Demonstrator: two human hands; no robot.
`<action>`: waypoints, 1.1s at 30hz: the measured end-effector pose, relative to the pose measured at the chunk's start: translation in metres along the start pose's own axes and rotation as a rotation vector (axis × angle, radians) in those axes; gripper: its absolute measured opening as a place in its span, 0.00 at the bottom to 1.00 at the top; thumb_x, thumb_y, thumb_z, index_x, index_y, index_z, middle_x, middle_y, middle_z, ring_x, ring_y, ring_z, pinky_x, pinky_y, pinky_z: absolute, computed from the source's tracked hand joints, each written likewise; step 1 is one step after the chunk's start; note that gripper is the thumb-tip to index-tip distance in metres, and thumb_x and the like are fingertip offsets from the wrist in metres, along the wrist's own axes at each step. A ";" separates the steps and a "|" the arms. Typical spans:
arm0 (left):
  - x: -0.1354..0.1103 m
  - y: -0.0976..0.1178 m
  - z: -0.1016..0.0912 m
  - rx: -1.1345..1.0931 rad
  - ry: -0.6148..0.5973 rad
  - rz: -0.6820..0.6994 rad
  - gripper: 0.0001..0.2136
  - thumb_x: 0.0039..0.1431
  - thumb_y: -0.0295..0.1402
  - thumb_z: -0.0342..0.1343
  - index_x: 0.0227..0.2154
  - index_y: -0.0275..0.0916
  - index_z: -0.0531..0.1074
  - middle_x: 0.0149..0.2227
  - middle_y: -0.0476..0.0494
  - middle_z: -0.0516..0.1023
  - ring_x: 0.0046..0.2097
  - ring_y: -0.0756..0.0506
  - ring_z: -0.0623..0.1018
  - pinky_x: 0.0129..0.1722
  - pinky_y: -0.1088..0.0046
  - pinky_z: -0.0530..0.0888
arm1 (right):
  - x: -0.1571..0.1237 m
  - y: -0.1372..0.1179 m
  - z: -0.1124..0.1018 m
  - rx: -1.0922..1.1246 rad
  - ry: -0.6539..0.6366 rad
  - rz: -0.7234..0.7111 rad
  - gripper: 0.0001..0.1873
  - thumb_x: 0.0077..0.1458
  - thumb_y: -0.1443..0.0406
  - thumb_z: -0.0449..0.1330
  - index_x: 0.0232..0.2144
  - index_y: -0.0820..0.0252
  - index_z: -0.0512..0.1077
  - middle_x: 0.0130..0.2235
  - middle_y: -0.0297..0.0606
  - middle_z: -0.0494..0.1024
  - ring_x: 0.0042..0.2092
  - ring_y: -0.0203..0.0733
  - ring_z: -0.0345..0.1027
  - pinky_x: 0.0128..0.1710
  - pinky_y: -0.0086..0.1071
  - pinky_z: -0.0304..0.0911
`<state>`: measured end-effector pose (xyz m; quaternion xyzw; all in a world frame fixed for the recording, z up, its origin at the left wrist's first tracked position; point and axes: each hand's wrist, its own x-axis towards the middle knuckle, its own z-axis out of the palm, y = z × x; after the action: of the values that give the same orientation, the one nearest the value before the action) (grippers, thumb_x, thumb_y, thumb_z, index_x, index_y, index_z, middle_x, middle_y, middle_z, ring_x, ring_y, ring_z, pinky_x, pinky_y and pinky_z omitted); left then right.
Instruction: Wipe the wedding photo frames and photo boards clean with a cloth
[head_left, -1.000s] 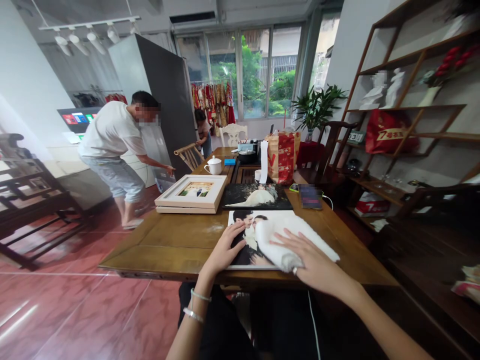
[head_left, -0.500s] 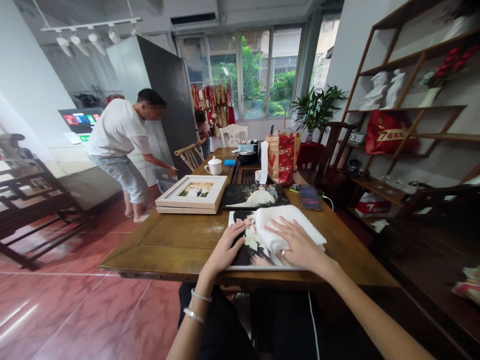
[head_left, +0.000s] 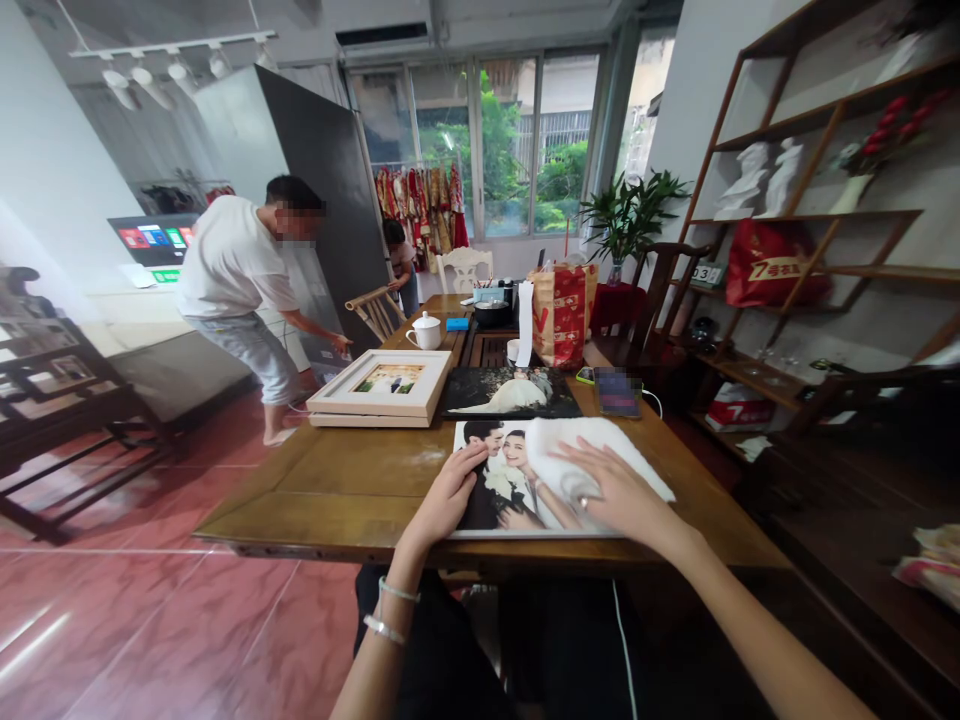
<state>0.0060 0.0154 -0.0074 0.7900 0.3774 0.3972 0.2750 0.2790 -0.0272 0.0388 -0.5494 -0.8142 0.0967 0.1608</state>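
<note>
A large wedding photo panel lies flat at the near edge of the wooden table. My left hand rests on its left edge, fingers stretched flat. My right hand presses a white cloth onto the right half of the photo, fingers spread over the cloth. The cloth covers the panel's right side.
Behind the panel lie a dark wedding photo, a framed picture and a phone. Farther back stand a white teapot and a red bag. A person in a white shirt bends by a dark board at left. Shelves line the right wall.
My right hand has slid the cloth across the photo, first left and up, then back to the right, uncovering more of the picture. The person at left shifted slightly.
</note>
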 end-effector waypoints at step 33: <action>0.000 0.000 0.001 -0.019 -0.011 -0.006 0.19 0.62 0.26 0.44 0.54 0.42 0.68 0.61 0.42 0.65 0.64 0.44 0.60 0.65 0.56 0.53 | 0.050 -0.004 0.015 -0.150 0.052 0.144 0.33 0.53 0.67 0.53 0.62 0.51 0.56 0.66 0.39 0.51 0.66 0.59 0.35 0.61 0.59 0.34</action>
<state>0.0069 0.0157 -0.0080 0.7884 0.3746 0.3955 0.2858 0.2529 0.0177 0.0342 -0.6191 -0.7733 0.0325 0.1332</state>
